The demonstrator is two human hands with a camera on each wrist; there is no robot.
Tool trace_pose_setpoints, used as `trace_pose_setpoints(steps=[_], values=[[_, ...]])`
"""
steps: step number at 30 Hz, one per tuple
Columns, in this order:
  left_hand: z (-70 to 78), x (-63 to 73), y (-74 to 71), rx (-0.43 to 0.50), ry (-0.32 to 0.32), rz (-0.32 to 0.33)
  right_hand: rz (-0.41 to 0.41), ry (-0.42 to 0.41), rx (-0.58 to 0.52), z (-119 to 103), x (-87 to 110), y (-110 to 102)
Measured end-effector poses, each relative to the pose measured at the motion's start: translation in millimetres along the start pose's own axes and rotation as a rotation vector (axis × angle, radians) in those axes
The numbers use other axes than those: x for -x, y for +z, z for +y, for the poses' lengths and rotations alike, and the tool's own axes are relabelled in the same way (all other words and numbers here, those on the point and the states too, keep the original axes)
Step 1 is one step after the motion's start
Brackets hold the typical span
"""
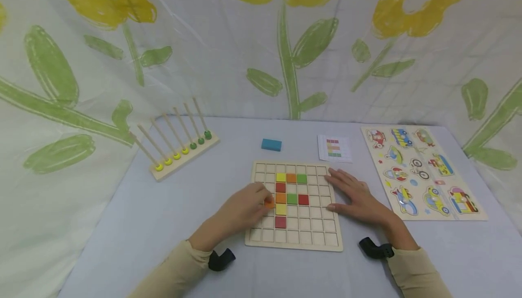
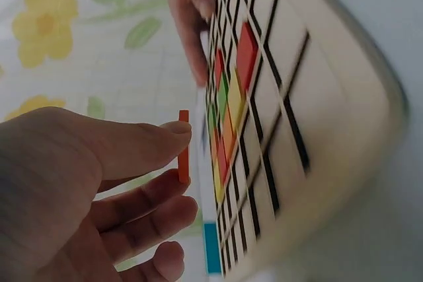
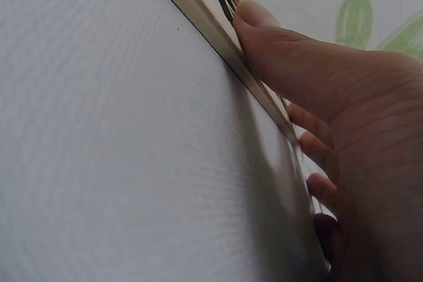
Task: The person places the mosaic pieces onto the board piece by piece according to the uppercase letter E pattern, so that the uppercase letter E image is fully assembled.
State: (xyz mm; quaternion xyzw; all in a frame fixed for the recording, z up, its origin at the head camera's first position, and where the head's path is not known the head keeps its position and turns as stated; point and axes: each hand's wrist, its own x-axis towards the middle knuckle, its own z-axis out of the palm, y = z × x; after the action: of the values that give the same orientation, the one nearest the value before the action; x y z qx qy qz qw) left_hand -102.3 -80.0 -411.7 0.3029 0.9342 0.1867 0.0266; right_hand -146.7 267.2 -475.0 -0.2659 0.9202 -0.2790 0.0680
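A wooden grid board (image 1: 299, 240) lies on the table with yellow, orange, green and red square tiles set in its cells. Between thumb and fingertips, my left hand (image 1: 244, 209) pinches an orange tile (image 2: 184, 146). The tile is held on edge over the left part of the grid, beside the column with a yellow tile (image 1: 281, 209) and a red tile (image 1: 280, 222). My right hand (image 1: 360, 198) rests at the board's right edge, fingers spread and thumb on the rim. In the right wrist view the thumb (image 3: 291, 47) lies over the board's side.
Behind the board are a blue block (image 1: 271, 145) and a pattern card (image 1: 334, 148) with coloured squares. A peg abacus (image 1: 185, 155) with yellow and green beads stands at the back left. On the right lies a vehicle puzzle board (image 1: 424, 180). A flowered curtain hangs behind the table.
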Motion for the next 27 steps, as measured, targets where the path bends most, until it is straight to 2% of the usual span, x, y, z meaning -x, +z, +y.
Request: trace_pose_setpoints(steps=[4,10,15,27], values=[[17.7,-7.9,8.8,-0.003,0.092,-0.027,-0.001,-0.001,0.003,0,-1.1,-1],[32.7,-13.3,24.9,-0.049,0.175,-0.055,0.001,-0.003,0.006,0,-1.0,0],[37.0,-12.9,31.3,-0.078,0.191,-0.047,0.001,-0.002,0.002,0,-0.7,0],[36.8,-13.2,34.5,-0.078,0.197,-0.042,0.008,-0.004,0.002,-1,-0.5,0]])
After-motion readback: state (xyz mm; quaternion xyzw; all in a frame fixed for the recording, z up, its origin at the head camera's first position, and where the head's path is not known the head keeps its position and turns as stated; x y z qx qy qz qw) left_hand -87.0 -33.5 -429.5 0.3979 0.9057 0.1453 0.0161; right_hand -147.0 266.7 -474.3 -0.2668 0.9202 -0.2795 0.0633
